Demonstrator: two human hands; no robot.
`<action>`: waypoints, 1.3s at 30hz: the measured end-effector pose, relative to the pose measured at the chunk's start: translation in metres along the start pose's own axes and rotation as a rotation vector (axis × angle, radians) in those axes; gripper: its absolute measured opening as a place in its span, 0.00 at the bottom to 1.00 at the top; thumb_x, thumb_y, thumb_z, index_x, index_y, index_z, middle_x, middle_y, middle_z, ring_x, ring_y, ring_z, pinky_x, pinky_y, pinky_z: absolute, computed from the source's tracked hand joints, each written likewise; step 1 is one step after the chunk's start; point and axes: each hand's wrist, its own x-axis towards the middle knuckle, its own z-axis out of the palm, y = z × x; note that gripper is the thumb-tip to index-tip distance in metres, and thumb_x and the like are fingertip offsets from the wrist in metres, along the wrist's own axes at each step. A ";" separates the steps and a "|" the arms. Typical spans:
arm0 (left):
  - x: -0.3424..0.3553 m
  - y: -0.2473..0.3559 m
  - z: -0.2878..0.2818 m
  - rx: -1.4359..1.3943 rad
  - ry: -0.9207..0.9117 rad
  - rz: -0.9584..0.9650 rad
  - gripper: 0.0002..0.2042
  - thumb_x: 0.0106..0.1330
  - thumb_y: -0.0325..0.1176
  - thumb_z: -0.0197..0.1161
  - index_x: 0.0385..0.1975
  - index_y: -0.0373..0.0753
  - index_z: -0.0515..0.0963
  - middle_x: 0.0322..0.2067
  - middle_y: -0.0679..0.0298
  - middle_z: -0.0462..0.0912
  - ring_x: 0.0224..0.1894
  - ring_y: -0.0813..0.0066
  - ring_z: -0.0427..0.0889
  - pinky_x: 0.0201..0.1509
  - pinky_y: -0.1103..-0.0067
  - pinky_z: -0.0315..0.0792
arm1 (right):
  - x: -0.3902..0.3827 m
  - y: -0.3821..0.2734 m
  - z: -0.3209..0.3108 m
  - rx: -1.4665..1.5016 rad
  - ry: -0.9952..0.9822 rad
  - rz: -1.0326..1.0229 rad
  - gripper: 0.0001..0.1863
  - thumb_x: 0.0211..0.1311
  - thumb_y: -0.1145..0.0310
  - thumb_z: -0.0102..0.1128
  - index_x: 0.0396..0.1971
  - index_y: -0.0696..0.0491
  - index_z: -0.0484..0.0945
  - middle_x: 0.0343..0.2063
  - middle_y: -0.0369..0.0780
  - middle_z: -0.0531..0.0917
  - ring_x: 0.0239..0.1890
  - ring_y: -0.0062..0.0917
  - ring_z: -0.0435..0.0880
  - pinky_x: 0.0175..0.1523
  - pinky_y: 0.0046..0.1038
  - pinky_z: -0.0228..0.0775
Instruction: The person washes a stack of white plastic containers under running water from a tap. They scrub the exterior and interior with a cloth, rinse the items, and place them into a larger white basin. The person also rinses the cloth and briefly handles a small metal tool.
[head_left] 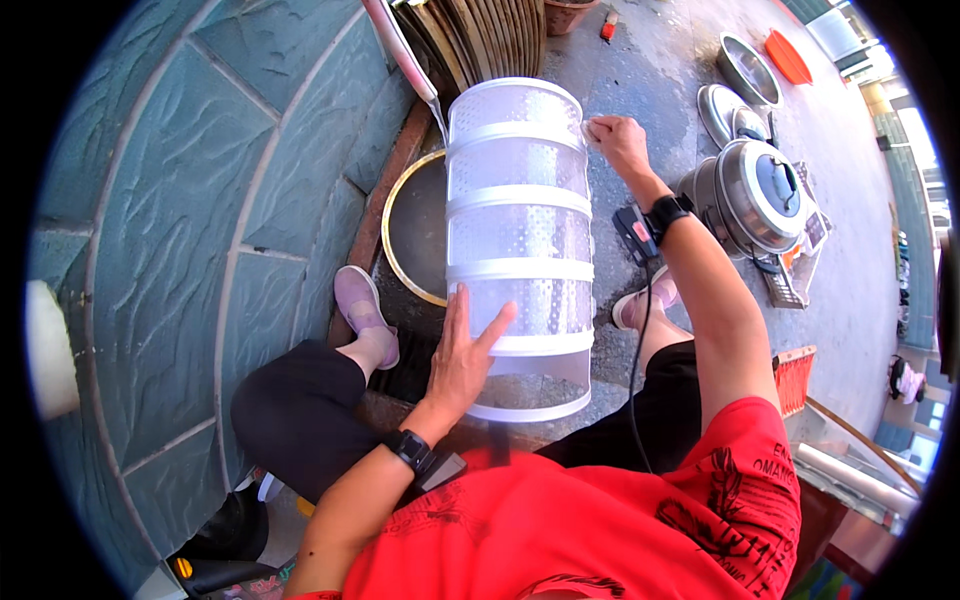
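Observation:
A tall, translucent white plastic stacked food cover lies before me, its several ringed tiers pierced with small holes. Its near end rests over my lap, and its far end points away from me. My left hand lies with spread fingers against the left side of the nearer tiers. Beyond it, at the far right side, my right hand is closed around a small whitish thing, too hidden to name, beside the cover's edge. A yellow-rimmed bucket stands partly behind the cover on the left. Water runs from a pink hose above it.
A blue-grey stone wall rises at my left. To the right stand a lidded steel pot, metal lids, a steel basin and an orange basin. Stacked brown slats lie at the far end. A black cable hangs near my right leg.

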 end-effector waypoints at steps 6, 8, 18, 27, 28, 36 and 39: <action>0.000 0.006 0.000 -0.053 0.027 0.004 0.38 0.55 0.19 0.62 0.66 0.61 0.64 0.67 0.36 0.50 0.67 0.35 0.56 0.66 0.59 0.65 | -0.093 0.013 -0.040 1.002 -0.016 0.632 0.16 0.63 0.66 0.59 0.48 0.57 0.81 0.36 0.39 0.84 0.36 0.26 0.84 0.36 0.26 0.75; 0.001 0.007 0.002 -0.031 0.022 0.018 0.39 0.55 0.20 0.64 0.67 0.63 0.62 0.66 0.36 0.50 0.67 0.35 0.56 0.65 0.59 0.66 | -0.121 0.021 -0.060 1.044 -0.102 0.701 0.15 0.64 0.62 0.58 0.46 0.55 0.78 0.38 0.39 0.80 0.39 0.27 0.82 0.36 0.28 0.75; -0.006 -0.003 0.009 -0.041 0.090 0.066 0.39 0.57 0.25 0.67 0.68 0.64 0.59 0.64 0.31 0.53 0.65 0.34 0.59 0.63 0.59 0.67 | -0.368 -0.020 -0.089 1.027 -0.289 1.040 0.16 0.60 0.55 0.66 0.30 0.49 0.71 0.30 0.34 0.79 0.32 0.27 0.81 0.40 0.35 0.77; -0.005 0.010 -0.012 -0.033 -0.101 0.035 0.38 0.59 0.29 0.65 0.69 0.58 0.57 0.62 0.27 0.56 0.65 0.32 0.60 0.65 0.61 0.64 | -0.449 -0.087 -0.045 1.433 -0.468 1.191 0.22 0.63 0.53 0.62 0.50 0.51 0.74 0.45 0.39 0.84 0.41 0.26 0.82 0.45 0.32 0.74; -0.004 0.010 -0.016 -0.032 -0.121 0.037 0.38 0.59 0.29 0.65 0.70 0.58 0.56 0.62 0.27 0.57 0.65 0.33 0.60 0.66 0.62 0.64 | -0.444 -0.093 -0.043 1.442 -0.478 1.178 0.21 0.64 0.52 0.60 0.50 0.51 0.75 0.45 0.39 0.84 0.40 0.24 0.82 0.43 0.30 0.74; 0.001 0.004 -0.031 0.048 -0.190 0.099 0.37 0.58 0.29 0.67 0.68 0.56 0.59 0.59 0.33 0.63 0.60 0.36 0.68 0.62 0.62 0.68 | -0.448 -0.101 -0.073 1.484 -0.570 1.179 0.20 0.62 0.54 0.62 0.48 0.50 0.77 0.43 0.37 0.83 0.42 0.26 0.82 0.43 0.29 0.72; -0.002 0.018 -0.034 0.113 -0.057 0.167 0.30 0.55 0.29 0.68 0.59 0.50 0.67 0.50 0.51 0.71 0.49 0.46 0.76 0.49 0.62 0.76 | -0.448 -0.090 -0.065 1.520 -0.507 1.170 0.17 0.64 0.53 0.61 0.46 0.48 0.77 0.43 0.36 0.84 0.42 0.24 0.82 0.43 0.26 0.72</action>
